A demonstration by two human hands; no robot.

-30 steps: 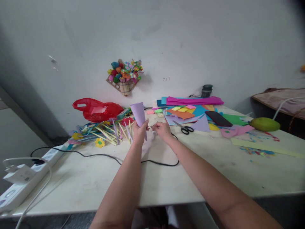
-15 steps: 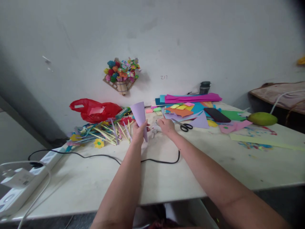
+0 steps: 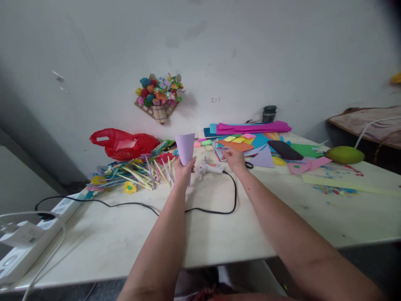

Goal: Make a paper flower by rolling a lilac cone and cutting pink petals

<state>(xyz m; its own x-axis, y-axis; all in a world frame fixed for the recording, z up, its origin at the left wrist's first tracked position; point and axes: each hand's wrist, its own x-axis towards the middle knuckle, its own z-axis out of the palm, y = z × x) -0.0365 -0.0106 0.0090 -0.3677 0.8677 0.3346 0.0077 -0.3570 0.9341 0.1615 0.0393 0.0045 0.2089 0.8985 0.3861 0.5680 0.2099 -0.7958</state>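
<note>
A rolled lilac paper cone stands wide end up in my left hand, whose fingers wrap round its lower part. To the right, my right hand is over the paper pieces, its fingers curled together; what they hold, if anything, is hidden. Beside its wrist shows a black handle loop of the scissors, the rest covered by the hand. Between both hands a white glue gun lies on the table, its black cord looping toward me. A lilac paper piece lies right of my right hand.
Paper strips and flowers lie at left, before a red plastic bag. Coloured sheets, a dark phone and a green mango-like fruit are at right. A power strip runs along the left edge.
My right hand has moved from above the glue gun rightward onto the scissors and papers, uncovering the gun. The cone in my left hand has turned slightly more upright.
</note>
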